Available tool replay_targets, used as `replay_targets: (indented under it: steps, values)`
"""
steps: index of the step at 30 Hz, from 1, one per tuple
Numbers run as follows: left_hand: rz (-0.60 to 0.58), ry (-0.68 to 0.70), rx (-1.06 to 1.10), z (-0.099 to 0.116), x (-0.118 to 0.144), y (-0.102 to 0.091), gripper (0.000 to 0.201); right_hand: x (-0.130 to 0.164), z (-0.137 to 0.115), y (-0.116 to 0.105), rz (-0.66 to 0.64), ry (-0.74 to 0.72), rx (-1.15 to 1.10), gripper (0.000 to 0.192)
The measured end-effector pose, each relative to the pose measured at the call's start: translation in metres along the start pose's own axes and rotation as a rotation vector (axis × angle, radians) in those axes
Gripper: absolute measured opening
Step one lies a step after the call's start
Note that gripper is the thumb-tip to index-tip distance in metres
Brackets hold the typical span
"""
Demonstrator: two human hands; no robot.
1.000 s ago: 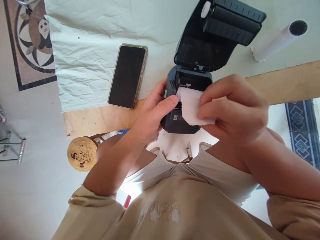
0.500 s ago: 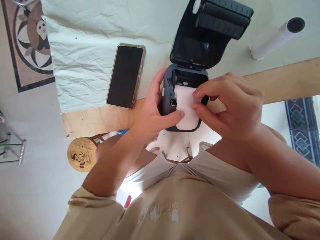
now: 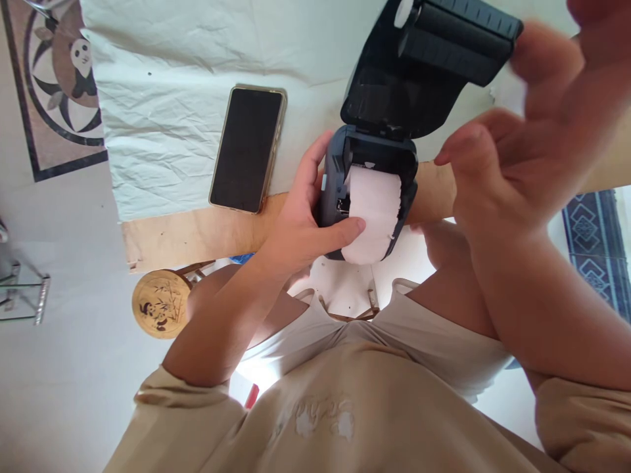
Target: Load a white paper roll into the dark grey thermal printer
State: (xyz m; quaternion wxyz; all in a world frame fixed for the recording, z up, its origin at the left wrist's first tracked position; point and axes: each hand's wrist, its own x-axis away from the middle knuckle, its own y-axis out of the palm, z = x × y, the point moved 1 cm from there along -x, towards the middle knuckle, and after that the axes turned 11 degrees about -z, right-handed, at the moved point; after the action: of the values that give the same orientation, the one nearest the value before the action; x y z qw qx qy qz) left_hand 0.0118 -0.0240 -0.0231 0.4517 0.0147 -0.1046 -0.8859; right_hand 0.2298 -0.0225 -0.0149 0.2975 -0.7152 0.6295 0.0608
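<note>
A small dark thermal printer (image 3: 327, 197) is tilted in my left hand (image 3: 308, 220), its lid (image 3: 409, 98) swung up. My left fingers wrap its left side, and the thumb presses on the white paper (image 3: 375, 203), which hangs out over the front edge. Inside the bay, the paper roll is mostly hidden beneath that loose strip. To the right, my right hand (image 3: 532, 144) is raised with fingers apart, partly blurred. One of its fingertips is at the right end of the lid beside the black roller (image 3: 458, 33); whether it touches is hard to tell.
A phone (image 3: 248, 150) lies screen up left of the printer on the pale cloth (image 3: 162, 98). The wooden table edge (image 3: 197, 240) runs across in front of me. A round panda stool (image 3: 162, 303) stands below left. A dark patterned strip (image 3: 596, 249) crosses the floor at right.
My right hand has let go of the paper and moved up and right to beside the lid. The printer has tilted slightly, and the paper strip now hangs a little lower.
</note>
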Motion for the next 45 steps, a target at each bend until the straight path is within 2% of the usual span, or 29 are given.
replay_targets:
  steps: [3,4,6,9,15,19,23,25,27,30,34,41,45]
  values:
    - [0.017,-0.003,0.026,0.001,0.002,0.001,0.094,-0.002,0.002,0.004,0.158,-0.072,-0.028,0.034]
    - [0.024,-0.002,0.039,0.001,0.002,0.001,0.091,-0.002,0.003,0.006,0.173,-0.066,-0.039,0.028]
    - [0.040,-0.010,0.064,0.002,0.003,0.001,0.085,0.000,0.005,0.010,0.141,-0.082,-0.023,0.020]
    - [0.074,-0.028,0.090,0.002,0.003,0.002,0.083,0.005,0.008,0.014,-0.007,-0.144,0.063,0.017]
    - [0.101,-0.023,0.075,0.005,0.002,0.006,0.084,0.008,0.000,0.013,-0.171,-0.113,0.101,0.022]
    - [0.086,-0.011,0.110,0.009,0.004,0.009,0.081,0.010,-0.002,0.016,-0.209,-0.082,0.048,0.026]
    - [0.080,0.053,0.121,0.008,0.004,0.009,0.076,0.014,0.006,0.020,-0.254,0.106,-0.119,0.053]
    - [0.100,0.039,0.130,0.008,0.004,0.010,0.070,0.015,0.011,0.022,-0.332,0.183,-0.219,0.069]
    - [0.110,0.001,0.157,0.010,0.005,0.012,0.058,0.015,0.013,0.024,-0.397,0.197,-0.306,0.078]
    - [0.113,-0.053,0.172,0.014,0.006,0.014,0.046,0.014,0.013,0.025,-0.423,0.199,-0.364,0.078]
    - [0.123,-0.084,0.151,0.016,0.006,0.014,0.051,0.012,0.012,0.025,-0.427,0.179,-0.398,0.072]
    - [0.108,-0.060,0.199,0.013,0.003,0.015,0.052,0.009,0.012,0.025,-0.456,0.169,-0.425,0.067]
    - [0.071,0.023,0.251,0.009,0.002,0.013,0.044,0.008,0.011,0.025,-0.464,0.168,-0.412,0.068]
